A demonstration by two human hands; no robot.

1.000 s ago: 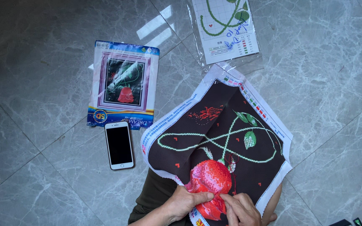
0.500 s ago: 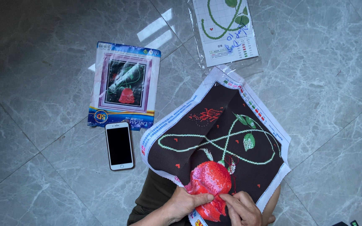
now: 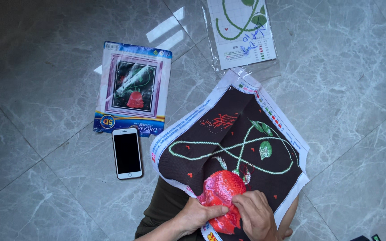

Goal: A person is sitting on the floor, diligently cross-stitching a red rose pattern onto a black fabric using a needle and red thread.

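We pinch the cross-stitch cloth (image 3: 228, 147) with left hand (image 3: 197, 214) and right hand (image 3: 256, 215); rose done, much remains

You're looking down on a glossy grey marble-tile floor (image 3: 45, 53) with pale veins, thin grout lines (image 3: 32, 151) and bright window glare (image 3: 164, 29).

Soft daylight, sharp throughout; window glare streaks the grey floor (image 3: 59, 67), whose left side perhaps darkens.
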